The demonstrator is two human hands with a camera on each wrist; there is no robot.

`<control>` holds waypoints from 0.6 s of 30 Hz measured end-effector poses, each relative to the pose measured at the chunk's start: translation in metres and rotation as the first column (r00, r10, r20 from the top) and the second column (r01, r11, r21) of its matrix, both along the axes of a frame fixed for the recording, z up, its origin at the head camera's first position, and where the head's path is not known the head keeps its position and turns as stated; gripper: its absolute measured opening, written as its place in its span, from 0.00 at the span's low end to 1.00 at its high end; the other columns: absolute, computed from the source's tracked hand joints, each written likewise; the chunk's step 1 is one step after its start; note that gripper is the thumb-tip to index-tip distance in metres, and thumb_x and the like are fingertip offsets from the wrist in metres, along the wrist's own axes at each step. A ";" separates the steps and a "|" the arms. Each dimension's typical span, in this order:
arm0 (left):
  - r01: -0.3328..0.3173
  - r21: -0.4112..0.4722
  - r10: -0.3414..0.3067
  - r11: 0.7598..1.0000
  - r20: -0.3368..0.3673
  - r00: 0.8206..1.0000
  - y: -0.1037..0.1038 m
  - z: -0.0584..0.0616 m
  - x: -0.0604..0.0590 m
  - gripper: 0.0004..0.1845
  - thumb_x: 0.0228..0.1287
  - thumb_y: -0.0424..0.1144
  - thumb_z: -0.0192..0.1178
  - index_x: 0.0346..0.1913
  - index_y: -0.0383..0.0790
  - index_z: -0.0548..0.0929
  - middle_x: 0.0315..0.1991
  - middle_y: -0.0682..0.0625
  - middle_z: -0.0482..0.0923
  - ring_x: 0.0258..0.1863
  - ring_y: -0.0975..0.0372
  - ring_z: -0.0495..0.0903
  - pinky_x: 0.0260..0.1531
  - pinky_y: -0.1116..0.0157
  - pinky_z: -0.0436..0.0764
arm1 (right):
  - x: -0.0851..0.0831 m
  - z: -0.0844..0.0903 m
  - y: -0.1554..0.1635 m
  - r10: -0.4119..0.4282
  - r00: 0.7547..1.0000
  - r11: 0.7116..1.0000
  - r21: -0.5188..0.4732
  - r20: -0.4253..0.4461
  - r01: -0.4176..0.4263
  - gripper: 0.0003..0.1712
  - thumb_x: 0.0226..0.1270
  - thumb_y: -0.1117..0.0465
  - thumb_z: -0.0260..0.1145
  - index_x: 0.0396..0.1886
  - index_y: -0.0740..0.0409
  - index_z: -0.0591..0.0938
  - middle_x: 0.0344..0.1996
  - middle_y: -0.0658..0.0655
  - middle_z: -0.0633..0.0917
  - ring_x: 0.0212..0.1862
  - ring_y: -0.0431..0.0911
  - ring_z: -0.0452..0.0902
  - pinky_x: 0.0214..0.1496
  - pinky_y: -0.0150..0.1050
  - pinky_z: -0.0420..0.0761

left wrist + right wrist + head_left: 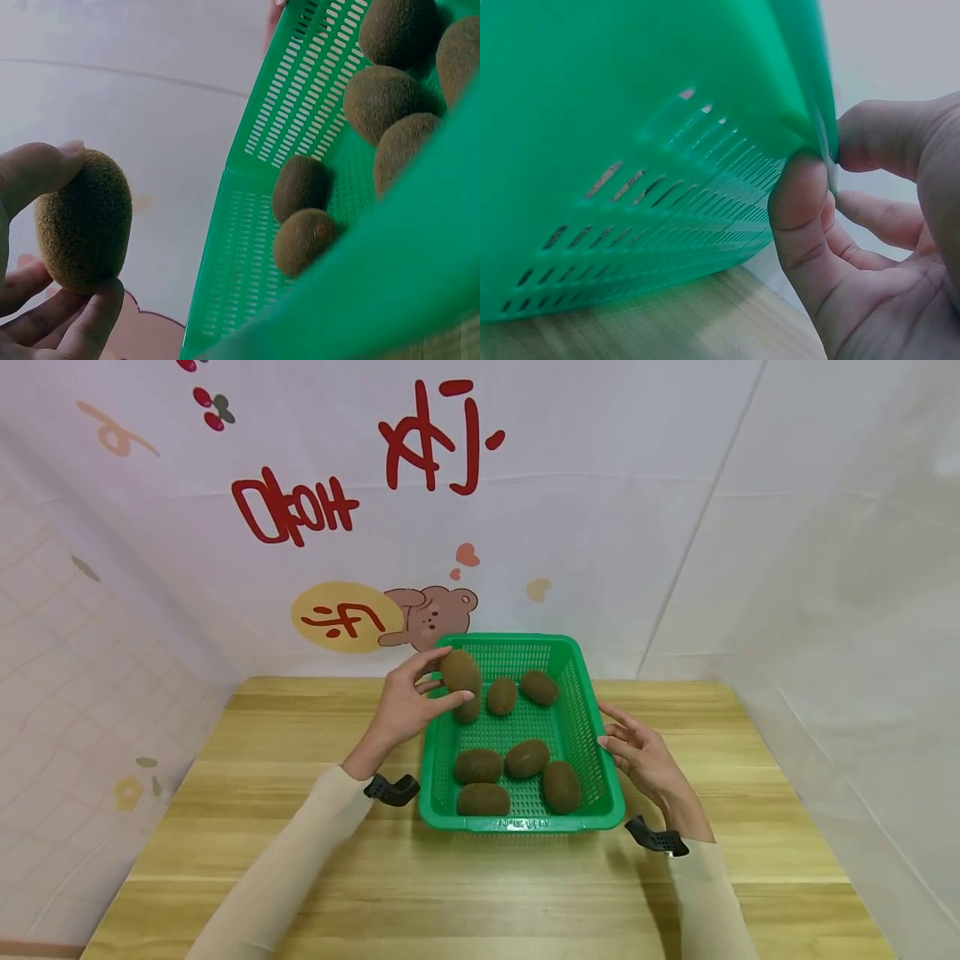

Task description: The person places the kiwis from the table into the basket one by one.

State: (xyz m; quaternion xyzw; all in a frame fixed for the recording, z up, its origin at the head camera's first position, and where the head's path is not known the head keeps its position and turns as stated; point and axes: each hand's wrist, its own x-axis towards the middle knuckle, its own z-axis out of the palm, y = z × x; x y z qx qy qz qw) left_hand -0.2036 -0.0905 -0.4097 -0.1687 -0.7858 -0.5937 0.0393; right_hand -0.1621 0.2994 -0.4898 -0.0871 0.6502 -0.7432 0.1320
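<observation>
My left hand holds a brown kiwi between thumb and fingertips, above the far left part of a green plastic basket. In the left wrist view the held kiwi is raised, apart from the basket wall. Several more kiwis lie in the basket: some in the near half, others toward the far end, one partly hidden under the held kiwi in the head view. On the basket's right side, my right hand pinches the rim between thumb and finger.
The basket stands on a wood-grain table. Behind it hangs a white cloth printed with red characters and a cartoon bear. Pale cloth also lines both sides of the table.
</observation>
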 end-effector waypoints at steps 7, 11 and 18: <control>0.070 -0.029 -0.070 0.997 -0.002 0.998 0.013 -0.003 -0.006 0.39 0.58 0.40 0.78 0.72 0.42 0.74 0.66 0.46 0.76 0.66 0.54 0.77 0.63 0.54 0.81 | -0.001 -0.001 0.002 0.002 1.000 1.000 -0.027 -0.007 -0.002 0.41 0.77 0.69 0.61 0.83 0.59 0.54 0.45 0.51 0.83 0.43 0.38 0.83 0.44 0.29 0.86; 0.101 -0.063 -0.101 0.993 0.002 0.995 0.017 -0.006 -0.006 0.39 0.58 0.43 0.78 0.72 0.44 0.74 0.66 0.46 0.76 0.65 0.53 0.78 0.62 0.53 0.82 | -0.002 -0.002 0.002 0.009 1.000 0.999 -0.040 -0.004 -0.009 0.42 0.77 0.69 0.61 0.83 0.60 0.53 0.46 0.51 0.83 0.45 0.39 0.84 0.46 0.31 0.86; 0.139 -0.115 -0.141 0.984 -0.009 0.990 0.021 -0.010 -0.003 0.37 0.58 0.44 0.77 0.70 0.43 0.76 0.66 0.45 0.76 0.63 0.48 0.79 0.61 0.49 0.82 | -0.002 -0.003 0.002 0.009 1.000 0.999 -0.037 0.006 -0.009 0.41 0.77 0.69 0.61 0.83 0.59 0.53 0.47 0.51 0.83 0.45 0.39 0.83 0.47 0.30 0.86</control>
